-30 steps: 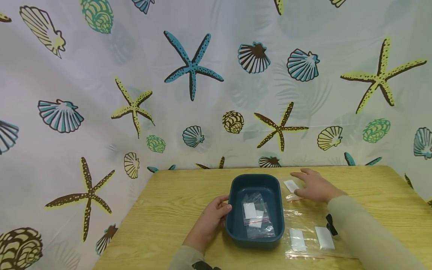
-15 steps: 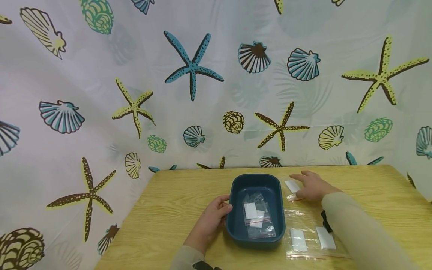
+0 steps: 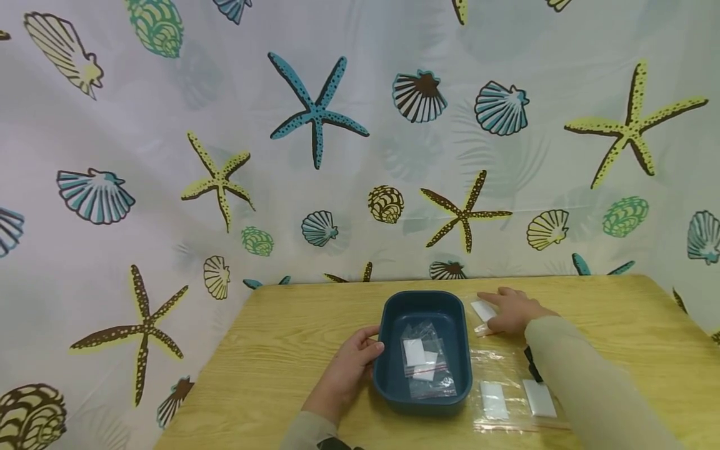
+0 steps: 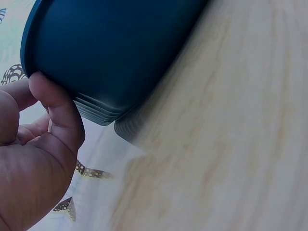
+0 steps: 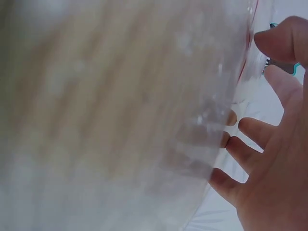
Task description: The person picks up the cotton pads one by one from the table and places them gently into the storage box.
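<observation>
My left hand (image 3: 351, 359) grips the left side of a dark blue rectangular bin (image 3: 422, 407), its thumb up at the rim. In the left wrist view the fingers bend against the bin's outer wall (image 4: 110, 53). Inside lie clear zip bags, each with a white card (image 3: 415, 352). My right hand (image 3: 509, 310) reaches over another clear zip bag with a white card (image 3: 482, 310), on the table beyond the bin's right side. Its fingers are spread, fingertips right at the bag's edges. In the right wrist view, clear plastic with a red zip strip (image 5: 244, 62) lies beside the fingertips.
More clear bags with white cards (image 3: 494, 400) (image 3: 539, 397) lie on the wooden table (image 3: 298, 337) right of the bin, partly beneath the right forearm. A curtain (image 3: 349, 244) printed with shells and starfish hangs behind the table's back edge.
My right forearm has swung slightly left, and the hand has shifted a little further over the bag. The left hand, the bin and the bags have stayed in place.
</observation>
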Demonstrator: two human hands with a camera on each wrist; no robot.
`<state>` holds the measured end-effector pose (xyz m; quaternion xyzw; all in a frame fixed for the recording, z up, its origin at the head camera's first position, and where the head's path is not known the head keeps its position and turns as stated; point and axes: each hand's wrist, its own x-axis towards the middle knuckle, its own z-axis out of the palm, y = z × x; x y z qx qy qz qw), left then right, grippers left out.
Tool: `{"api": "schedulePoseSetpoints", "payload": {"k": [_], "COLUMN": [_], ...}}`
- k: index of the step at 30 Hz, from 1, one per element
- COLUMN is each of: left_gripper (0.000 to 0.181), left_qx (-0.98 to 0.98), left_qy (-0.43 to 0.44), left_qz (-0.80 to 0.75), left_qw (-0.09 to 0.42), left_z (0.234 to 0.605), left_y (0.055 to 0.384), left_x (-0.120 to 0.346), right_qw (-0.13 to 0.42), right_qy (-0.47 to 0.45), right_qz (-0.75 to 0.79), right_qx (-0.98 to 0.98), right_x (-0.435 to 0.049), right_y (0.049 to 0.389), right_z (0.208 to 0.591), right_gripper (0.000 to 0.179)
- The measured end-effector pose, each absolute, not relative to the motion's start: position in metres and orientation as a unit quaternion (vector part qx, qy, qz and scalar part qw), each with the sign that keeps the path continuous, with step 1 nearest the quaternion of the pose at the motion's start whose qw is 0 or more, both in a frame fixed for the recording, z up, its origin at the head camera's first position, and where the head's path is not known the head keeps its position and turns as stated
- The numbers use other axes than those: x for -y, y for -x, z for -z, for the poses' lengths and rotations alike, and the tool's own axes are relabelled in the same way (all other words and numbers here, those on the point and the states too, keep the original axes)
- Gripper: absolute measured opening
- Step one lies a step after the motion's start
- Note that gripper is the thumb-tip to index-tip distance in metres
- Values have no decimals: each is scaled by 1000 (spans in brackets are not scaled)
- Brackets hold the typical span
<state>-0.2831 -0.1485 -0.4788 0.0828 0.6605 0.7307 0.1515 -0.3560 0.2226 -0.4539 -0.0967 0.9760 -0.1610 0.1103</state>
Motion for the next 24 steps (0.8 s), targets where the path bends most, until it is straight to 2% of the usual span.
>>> {"api": "schedulePoseSetpoints", "payload": {"k": [9,17,24], "left_gripper": [47,47,47], "left_qx": [-671,-672,-674], "left_qy": [-82,-84,-89], "left_qz": [-721,-718,-716], "left_qw": [155,159,159], "left_z": [479,478,478], "left_y": [284,283,283], "left_x": [150,150,151], "right_qw": [137,131,138], "right_qy": [103,86,88], "right_qz": [159,147,143], "right_qx": [-972,-977,-976], "right_x": [-225,-225,-226], "right_y": [359,362,361], "right_z": [453,456,455], "right_gripper": [80,74,89]}}
